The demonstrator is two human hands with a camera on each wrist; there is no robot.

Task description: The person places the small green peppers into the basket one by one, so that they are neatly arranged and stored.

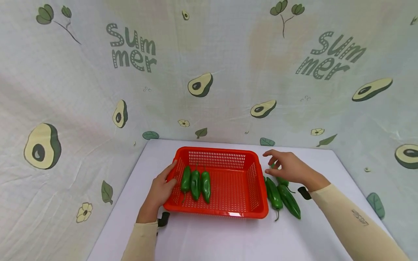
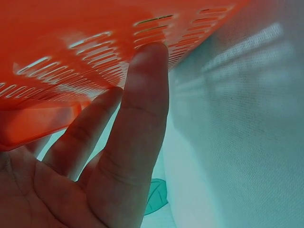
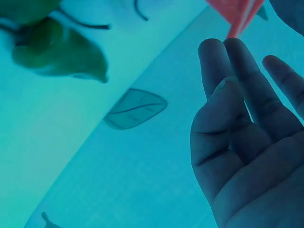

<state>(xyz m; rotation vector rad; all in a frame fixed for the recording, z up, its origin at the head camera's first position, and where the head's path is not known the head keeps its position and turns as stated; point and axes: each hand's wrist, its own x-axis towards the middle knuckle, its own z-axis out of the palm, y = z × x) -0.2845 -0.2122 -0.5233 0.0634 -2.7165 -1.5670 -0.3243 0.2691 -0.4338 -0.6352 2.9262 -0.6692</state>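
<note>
A red plastic basket [image 1: 209,209] with slotted walls stands on the white table. Three green peppers [image 1: 195,185] lie side by side in its left part. My left hand [image 1: 160,190] grips the basket's left side, thumb over the rim; in the left wrist view its fingers [image 2: 145,95] press against the slotted outer wall. To the right of the basket, my right hand [image 1: 289,166] hovers over several more green peppers [image 1: 274,194], partly covering the rear ones. Nothing is between its loosely bent fingers, and the right wrist view shows a pepper [image 3: 61,52] apart from them.
The white tabletop [image 1: 209,239] stretches in front of the basket. A printed cloth [image 1: 228,72] with avocados and lettering hangs behind the table and along both sides.
</note>
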